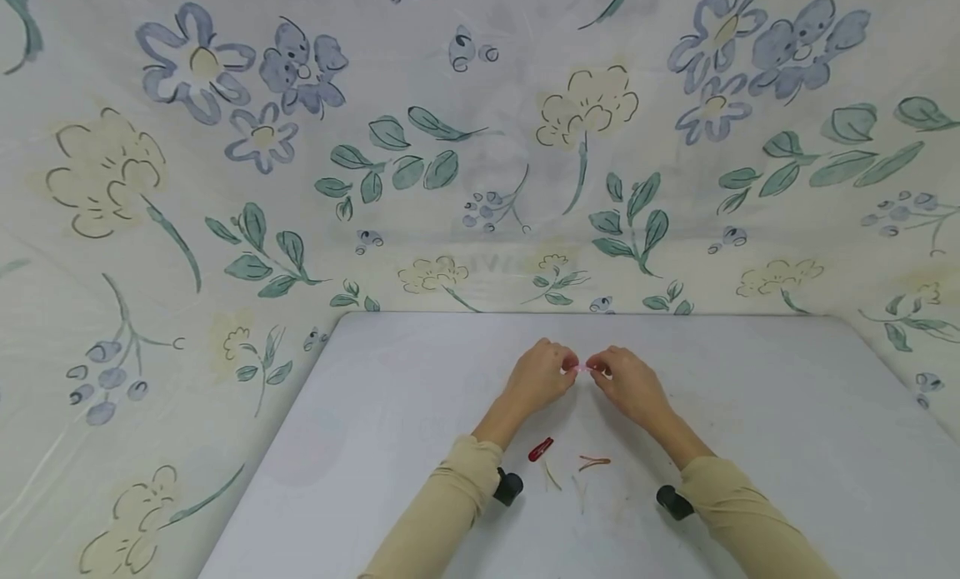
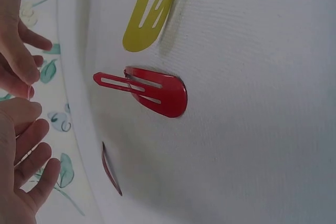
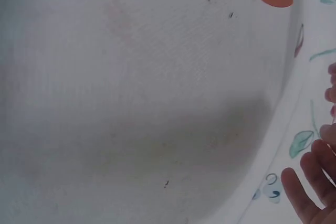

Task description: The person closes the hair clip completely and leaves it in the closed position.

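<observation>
Pinching the pink piece (image 1: 582, 368) from opposite sides, left hand (image 1: 542, 374) and right hand (image 1: 630, 384) share the grip; its long axis seemingly runs crosswise between them, neither nearer.

Dim, greyish wrist views (seemingly soft).
</observation>
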A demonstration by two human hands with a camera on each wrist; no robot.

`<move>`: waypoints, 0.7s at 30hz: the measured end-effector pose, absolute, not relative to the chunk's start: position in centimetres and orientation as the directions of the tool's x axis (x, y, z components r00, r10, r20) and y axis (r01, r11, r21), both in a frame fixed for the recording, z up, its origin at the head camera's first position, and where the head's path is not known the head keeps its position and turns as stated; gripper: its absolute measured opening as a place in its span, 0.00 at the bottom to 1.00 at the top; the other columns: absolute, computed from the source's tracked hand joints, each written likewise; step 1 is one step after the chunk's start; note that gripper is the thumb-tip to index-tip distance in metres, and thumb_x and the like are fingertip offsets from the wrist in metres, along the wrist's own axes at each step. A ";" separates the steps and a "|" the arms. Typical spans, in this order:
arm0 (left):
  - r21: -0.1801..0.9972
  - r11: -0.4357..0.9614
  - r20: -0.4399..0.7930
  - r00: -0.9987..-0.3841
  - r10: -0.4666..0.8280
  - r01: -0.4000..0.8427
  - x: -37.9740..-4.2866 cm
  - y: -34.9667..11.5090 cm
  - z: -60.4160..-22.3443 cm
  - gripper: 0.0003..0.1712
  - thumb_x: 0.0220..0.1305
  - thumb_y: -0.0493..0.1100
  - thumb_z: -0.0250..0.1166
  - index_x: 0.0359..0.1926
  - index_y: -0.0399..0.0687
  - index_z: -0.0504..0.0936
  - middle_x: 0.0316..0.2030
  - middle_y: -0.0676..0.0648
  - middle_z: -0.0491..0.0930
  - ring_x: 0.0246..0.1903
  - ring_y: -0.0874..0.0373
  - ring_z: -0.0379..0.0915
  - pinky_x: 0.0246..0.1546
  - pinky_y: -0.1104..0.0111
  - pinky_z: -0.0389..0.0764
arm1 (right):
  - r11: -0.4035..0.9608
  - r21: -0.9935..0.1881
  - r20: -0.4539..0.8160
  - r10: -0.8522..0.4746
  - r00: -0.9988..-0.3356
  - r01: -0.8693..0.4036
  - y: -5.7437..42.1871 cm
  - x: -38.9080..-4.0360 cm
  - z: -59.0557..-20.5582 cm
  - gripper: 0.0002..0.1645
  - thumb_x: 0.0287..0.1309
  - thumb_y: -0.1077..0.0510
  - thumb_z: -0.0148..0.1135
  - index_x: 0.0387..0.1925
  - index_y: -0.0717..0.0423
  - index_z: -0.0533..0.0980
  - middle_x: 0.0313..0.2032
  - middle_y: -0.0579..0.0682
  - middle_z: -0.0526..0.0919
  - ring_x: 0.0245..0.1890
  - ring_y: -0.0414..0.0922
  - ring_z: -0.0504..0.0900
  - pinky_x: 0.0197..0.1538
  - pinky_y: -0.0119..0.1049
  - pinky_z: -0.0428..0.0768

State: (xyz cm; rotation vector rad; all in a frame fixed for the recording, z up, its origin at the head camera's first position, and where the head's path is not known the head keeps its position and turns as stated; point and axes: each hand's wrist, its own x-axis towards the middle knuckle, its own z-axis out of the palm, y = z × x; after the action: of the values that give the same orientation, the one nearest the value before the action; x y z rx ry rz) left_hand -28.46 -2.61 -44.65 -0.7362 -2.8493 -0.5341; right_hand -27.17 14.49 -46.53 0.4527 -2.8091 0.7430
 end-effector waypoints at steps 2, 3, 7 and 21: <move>0.290 0.824 0.215 -0.872 0.439 0.486 -28.6 -2.4 -44.9 0.09 0.64 0.44 0.68 0.42 0.47 0.87 0.33 0.53 0.83 0.37 0.61 0.73 0.37 0.73 0.75 | 0.834 -0.436 0.251 -0.248 -0.936 -0.338 14.5 -27.3 -46.7 0.09 0.59 0.63 0.68 0.41 0.60 0.83 0.36 0.52 0.82 0.38 0.48 0.79 0.44 0.44 0.82; 0.284 0.827 0.209 -0.874 0.440 0.484 -28.7 -2.3 -44.9 0.09 0.63 0.44 0.68 0.42 0.47 0.87 0.33 0.53 0.83 0.37 0.60 0.72 0.37 0.73 0.75 | 0.838 -0.428 0.244 -0.252 -0.936 -0.337 14.5 -27.4 -46.7 0.09 0.59 0.63 0.68 0.41 0.60 0.83 0.35 0.52 0.82 0.38 0.48 0.79 0.44 0.44 0.82; 0.249 0.842 0.174 -0.877 0.447 0.478 -29.0 -1.9 -45.3 0.07 0.63 0.44 0.68 0.40 0.48 0.88 0.31 0.53 0.82 0.35 0.60 0.71 0.35 0.72 0.74 | 0.857 -0.403 0.204 -0.258 -0.944 -0.321 14.5 -27.6 -46.9 0.08 0.59 0.63 0.67 0.41 0.60 0.82 0.35 0.52 0.82 0.38 0.48 0.80 0.45 0.44 0.82; 0.088 0.864 0.151 -0.864 0.480 0.496 -29.4 -1.4 -47.2 0.05 0.61 0.45 0.69 0.36 0.51 0.88 0.32 0.54 0.85 0.35 0.58 0.75 0.35 0.68 0.75 | 0.873 -0.351 0.132 -0.313 -0.941 -0.340 14.2 -28.2 -48.2 0.07 0.58 0.66 0.65 0.39 0.60 0.82 0.34 0.51 0.82 0.38 0.48 0.80 0.44 0.46 0.81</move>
State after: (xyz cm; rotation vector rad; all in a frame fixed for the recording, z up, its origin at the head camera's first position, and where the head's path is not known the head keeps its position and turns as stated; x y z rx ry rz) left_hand -29.43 -1.42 -47.20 -0.7656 -2.9122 -0.1873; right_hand -28.21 14.25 -48.21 0.5183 -2.9711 0.5766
